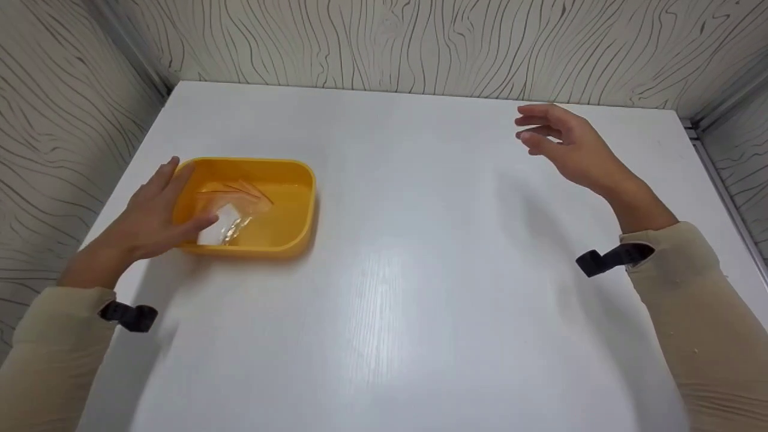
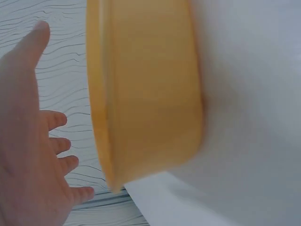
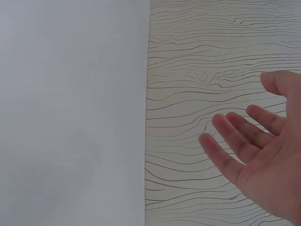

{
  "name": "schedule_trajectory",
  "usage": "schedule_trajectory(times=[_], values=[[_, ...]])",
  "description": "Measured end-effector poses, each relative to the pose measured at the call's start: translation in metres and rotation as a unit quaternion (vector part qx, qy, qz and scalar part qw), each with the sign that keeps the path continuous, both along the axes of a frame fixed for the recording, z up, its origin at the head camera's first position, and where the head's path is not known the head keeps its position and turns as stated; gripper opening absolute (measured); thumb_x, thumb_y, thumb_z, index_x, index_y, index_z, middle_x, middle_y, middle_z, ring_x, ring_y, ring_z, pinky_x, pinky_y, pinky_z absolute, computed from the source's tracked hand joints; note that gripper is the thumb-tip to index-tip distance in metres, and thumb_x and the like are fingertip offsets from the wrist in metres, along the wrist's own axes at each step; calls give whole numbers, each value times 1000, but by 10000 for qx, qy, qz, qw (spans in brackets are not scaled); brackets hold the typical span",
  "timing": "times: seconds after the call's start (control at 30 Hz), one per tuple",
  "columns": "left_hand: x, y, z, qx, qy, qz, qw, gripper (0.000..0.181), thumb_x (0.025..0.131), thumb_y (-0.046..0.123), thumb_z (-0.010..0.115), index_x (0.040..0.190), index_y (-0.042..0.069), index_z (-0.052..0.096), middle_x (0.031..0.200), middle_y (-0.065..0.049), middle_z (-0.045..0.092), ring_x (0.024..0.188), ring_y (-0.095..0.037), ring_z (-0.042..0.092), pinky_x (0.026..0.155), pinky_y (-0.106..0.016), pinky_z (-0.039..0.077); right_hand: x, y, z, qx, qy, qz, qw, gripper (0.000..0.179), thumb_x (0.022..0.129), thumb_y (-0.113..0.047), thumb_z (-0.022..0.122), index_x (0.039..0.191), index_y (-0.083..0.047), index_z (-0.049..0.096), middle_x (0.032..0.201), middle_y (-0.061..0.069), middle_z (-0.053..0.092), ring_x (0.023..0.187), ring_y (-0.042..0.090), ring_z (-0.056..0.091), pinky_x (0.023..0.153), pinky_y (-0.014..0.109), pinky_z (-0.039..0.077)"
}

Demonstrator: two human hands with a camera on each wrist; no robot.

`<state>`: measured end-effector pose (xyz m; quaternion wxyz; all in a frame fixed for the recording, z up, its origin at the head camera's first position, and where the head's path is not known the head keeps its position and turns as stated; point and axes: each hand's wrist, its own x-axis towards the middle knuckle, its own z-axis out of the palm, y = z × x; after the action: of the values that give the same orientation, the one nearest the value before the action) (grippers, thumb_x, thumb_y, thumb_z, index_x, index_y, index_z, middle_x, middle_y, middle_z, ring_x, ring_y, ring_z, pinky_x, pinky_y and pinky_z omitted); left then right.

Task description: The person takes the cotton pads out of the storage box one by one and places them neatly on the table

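A yellow rectangular tub [image 1: 294,240] stands on the left part of the white table. Inside it lie clear plastic packets [image 1: 231,225] with something white and thin orange-edged pieces in them; their exact kind is hard to make out. My left hand [image 1: 159,210] hovers over the tub's left side with fingers spread, and in the left wrist view it is apart from the tub's wall [image 2: 150,94]. Far to the right, my right hand [image 1: 567,141] is raised above the table with its fingers loosely bent and nothing in them. The right wrist view shows that palm bare.
The white table [image 1: 408,270] reaches back to a wood-grain patterned wall [image 1: 390,48]. Similar panels flank it left and right, with metal rails at the corners. A dark strapped device [image 1: 615,258] sits on each sleeve cuff.
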<state>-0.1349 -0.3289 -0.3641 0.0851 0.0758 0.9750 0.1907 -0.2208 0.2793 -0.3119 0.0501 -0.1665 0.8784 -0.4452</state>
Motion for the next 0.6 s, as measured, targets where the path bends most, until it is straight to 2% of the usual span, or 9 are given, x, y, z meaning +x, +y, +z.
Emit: schedule_trajectory(times=[0.23,0.4,0.6], values=[[12,-13,-13,298,189,16,9994,104,94,53,63,163,2,4,167,-27,-6,148,-57,2,116,-73,1,2,0,-6,-840,-428,231,9953,48,106,-20,56,150,-4,45,138,7,55,121,16,60,91,23,55],[17,-14,-22,425,-1,33,9991,112,92,53,66,162,1,-5,166,-27,-12,151,-53,-4,118,-69,0,4,0,-12,-1123,-637,284,9912,48,107,-19,55,150,-4,44,138,8,54,121,17,61,91,26,56],[18,-16,-30,616,-132,100,9980,122,89,50,72,159,1,-15,166,-24,-19,151,-50,-9,115,-73,10,6,0,-23,-1234,-755,369,9888,49,106,-20,56,150,-3,43,137,7,55,121,17,61,92,27,56]])
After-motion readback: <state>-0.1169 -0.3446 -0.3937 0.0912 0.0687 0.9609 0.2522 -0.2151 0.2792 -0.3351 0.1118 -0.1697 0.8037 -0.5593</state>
